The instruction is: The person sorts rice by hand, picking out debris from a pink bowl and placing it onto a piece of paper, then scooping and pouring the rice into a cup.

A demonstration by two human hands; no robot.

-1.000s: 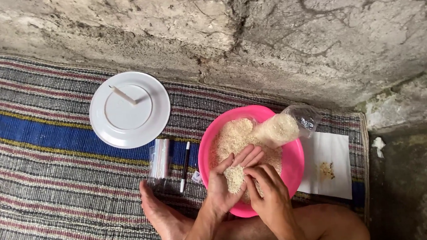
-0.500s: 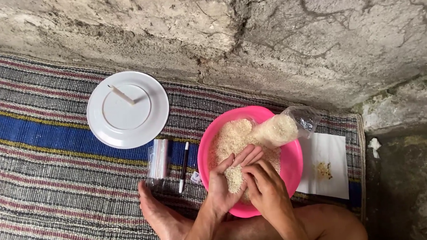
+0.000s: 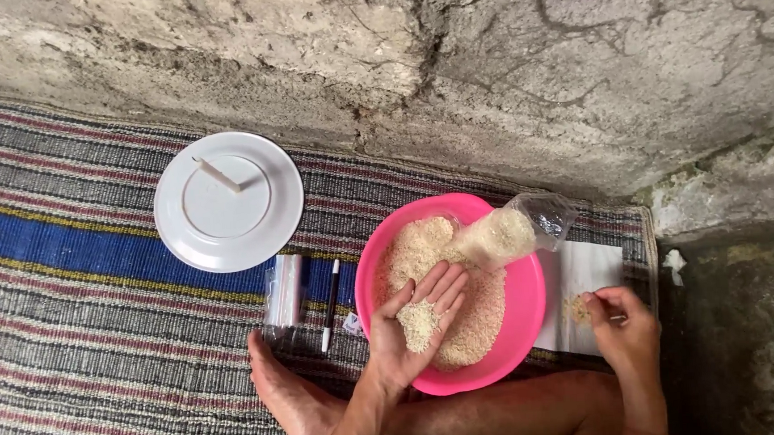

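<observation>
Left hand (image 3: 416,319) open, palm up, cupping rice (image 3: 418,323) over the pink bowl (image 3: 525,312) to catch spills; right hand (image 3: 625,326) pinching something small above white paper (image 3: 592,272), beside a small pile.

White plate (image 3: 228,203), stack of clear bags (image 3: 285,291), pen (image 3: 330,304) on striped mat (image 3: 82,353).

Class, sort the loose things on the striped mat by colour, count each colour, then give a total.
White: 2, the plate and the paper sheet
Pink: 1, the bowl
Clear: 2, the bag of rice and the stack of small bags
Black and white: 1, the pen
Total: 6
</observation>
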